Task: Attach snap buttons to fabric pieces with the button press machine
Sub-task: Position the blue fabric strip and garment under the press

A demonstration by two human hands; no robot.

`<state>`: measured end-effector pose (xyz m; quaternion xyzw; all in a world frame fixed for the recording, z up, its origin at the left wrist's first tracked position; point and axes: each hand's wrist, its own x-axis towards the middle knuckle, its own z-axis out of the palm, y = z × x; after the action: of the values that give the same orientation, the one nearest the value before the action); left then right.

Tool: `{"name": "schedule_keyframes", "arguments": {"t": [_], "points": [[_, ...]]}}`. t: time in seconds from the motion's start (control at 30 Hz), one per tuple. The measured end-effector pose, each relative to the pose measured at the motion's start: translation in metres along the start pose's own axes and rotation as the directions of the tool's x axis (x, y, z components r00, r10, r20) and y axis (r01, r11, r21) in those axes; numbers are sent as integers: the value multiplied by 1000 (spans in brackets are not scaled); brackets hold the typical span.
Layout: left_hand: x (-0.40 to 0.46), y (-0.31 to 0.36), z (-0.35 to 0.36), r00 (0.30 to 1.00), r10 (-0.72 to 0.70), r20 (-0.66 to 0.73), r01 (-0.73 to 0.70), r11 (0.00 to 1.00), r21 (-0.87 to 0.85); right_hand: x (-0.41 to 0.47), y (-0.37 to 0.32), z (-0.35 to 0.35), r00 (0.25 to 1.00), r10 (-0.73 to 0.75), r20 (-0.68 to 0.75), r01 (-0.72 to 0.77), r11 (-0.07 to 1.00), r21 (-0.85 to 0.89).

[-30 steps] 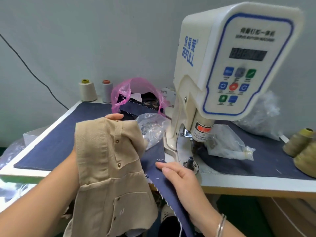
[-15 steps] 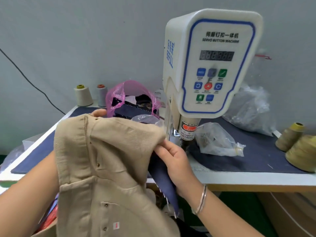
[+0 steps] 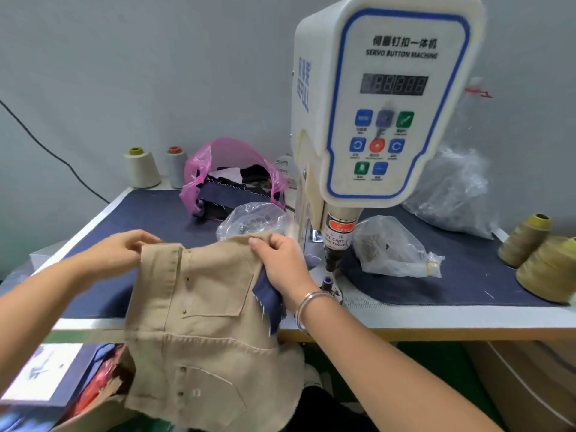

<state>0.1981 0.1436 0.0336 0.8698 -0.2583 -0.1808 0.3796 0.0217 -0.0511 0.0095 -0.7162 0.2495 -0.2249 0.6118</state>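
A beige fabric piece point(image 3: 205, 310) with pockets and several small snap buttons hangs over the table's front edge. My left hand point(image 3: 121, 249) pinches its top left corner. My right hand point(image 3: 282, 263) pinches its top right edge, just left of the press. The white button press machine point(image 3: 383, 98) stands at the centre right, its punch point(image 3: 332, 260) above the lower die point(image 3: 326, 281). A dark blue fabric strip point(image 3: 268, 299) sticks out under my right hand.
Clear bags of snap parts point(image 3: 392, 247) point(image 3: 252, 219) lie either side of the press, a pink bag of fabric scraps point(image 3: 230, 173) behind. Thread cones stand at back left point(image 3: 141, 166) and far right point(image 3: 548, 269). A box of fabric point(image 3: 93, 391) sits below the table point(image 3: 436, 316).
The beige piece has been spread flat and lowered. My left hand came out from behind it to the top left corner, and my right hand slid up to the top right edge.
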Motion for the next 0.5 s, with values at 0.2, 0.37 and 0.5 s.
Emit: {"name": "schedule_keyframes", "arguments": {"t": [0.2,0.37,0.5], "points": [[-4,45,52,943,269,196,-278,961,18,15,-5,14,982,35,184,-14,993,-116],[5,19,100,962,173,211,-173,985,-16,9,-27,-3,947,52,316,159,780,-605],[9,10,103,978,93,186,-74,992,-105,-1,-50,-4,918,4,397,383,249,-889]]}}
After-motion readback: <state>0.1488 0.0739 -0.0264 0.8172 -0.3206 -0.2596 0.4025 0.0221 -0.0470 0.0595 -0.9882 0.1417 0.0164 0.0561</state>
